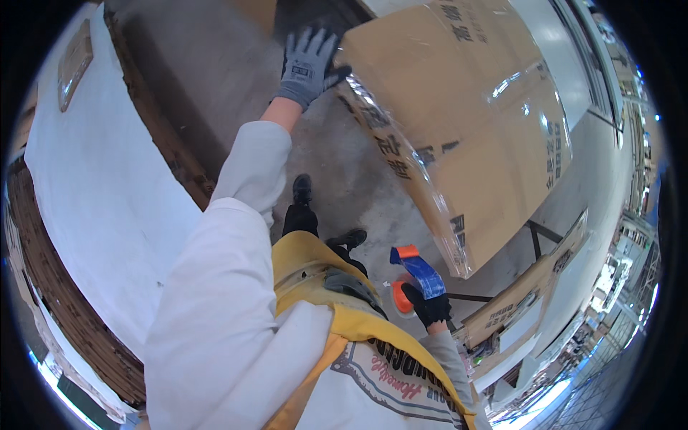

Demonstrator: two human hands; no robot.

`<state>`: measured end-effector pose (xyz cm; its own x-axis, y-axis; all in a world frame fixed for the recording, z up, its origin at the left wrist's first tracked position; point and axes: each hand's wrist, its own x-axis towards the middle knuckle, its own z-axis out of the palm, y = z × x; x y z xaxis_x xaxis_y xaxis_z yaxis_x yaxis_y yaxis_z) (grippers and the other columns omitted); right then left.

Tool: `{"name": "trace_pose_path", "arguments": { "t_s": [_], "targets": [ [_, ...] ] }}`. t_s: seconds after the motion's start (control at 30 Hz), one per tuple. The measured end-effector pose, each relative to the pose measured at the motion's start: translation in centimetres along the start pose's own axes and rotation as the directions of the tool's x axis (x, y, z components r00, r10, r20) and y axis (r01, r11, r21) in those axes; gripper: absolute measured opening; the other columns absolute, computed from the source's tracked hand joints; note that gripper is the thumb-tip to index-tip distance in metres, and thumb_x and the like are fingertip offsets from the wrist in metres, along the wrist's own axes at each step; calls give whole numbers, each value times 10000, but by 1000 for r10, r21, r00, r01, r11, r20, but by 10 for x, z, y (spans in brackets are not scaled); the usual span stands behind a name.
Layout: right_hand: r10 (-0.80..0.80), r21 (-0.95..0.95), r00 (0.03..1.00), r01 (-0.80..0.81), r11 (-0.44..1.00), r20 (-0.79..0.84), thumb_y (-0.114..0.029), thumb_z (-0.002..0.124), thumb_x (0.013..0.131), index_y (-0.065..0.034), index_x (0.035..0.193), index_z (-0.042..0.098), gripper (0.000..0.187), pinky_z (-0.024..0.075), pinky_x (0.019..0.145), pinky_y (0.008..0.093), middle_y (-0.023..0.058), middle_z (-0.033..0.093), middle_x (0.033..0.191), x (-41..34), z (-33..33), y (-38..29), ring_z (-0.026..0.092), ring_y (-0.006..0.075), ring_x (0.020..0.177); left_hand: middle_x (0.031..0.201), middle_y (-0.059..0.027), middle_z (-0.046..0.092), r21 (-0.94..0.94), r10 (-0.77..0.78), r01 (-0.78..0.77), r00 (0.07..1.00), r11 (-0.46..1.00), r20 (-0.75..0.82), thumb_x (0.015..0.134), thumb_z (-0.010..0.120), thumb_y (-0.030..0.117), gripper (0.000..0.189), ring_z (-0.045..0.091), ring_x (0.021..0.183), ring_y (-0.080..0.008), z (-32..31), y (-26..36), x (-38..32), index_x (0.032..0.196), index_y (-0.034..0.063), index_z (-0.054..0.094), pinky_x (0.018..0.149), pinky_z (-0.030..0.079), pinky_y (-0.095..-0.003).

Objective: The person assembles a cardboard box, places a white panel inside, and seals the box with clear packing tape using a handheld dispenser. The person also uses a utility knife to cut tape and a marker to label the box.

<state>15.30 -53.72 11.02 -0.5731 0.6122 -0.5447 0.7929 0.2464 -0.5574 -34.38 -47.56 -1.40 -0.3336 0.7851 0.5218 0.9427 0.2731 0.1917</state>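
Observation:
My left hand [309, 67], in a grey knit glove with a dark palm, reaches out flat with its fingers spread. Its thumb lies at the near corner of a large flat cardboard box [451, 107], wrapped in clear film and printed with dark characters; whether it presses on the box I cannot tell. Low on the right, my right hand [430, 306], in a black glove, grips a blue and orange packing tape dispenser [422, 271]. An orange-cored roll of tape [402, 298] shows beside the fingers. The dispenser is apart from the box's lower corner.
To the left, a white sheet [118, 177] covers a stack of cardboard [75, 290], with a small film-wrapped packet [75, 64] on it. Concrete floor [344, 161] runs between stack and box. Further cardboard [505, 301] and dark metal bars [535, 236] stand beyond my right hand.

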Motion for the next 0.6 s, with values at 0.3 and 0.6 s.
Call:
{"name": "trace_pose_path", "arguments": {
  "t_s": [0.3,0.6],
  "targets": [
    [-370,-40,928,371,928,30,-281,814,735,-66,1325,494,704,463,934,387,130,545,1287,92,-11,-165,569,284,1121,1139,-107,583,-694,-348,546,608,-468,713,961,555,317,391,574,1074,-180,-31,26,-44,1254,64,504,884,500,-312],
    [-135,492,943,-34,870,304,-56,739,768,-12,1410,396,729,442,961,325,141,531,1267,126,-7,-215,540,195,1109,1077,-104,662,-68,229,856,212,-513,950,918,598,417,459,639,982,-208,-152,-12,-67,1164,30,616,916,509,-330]
  ]
}}
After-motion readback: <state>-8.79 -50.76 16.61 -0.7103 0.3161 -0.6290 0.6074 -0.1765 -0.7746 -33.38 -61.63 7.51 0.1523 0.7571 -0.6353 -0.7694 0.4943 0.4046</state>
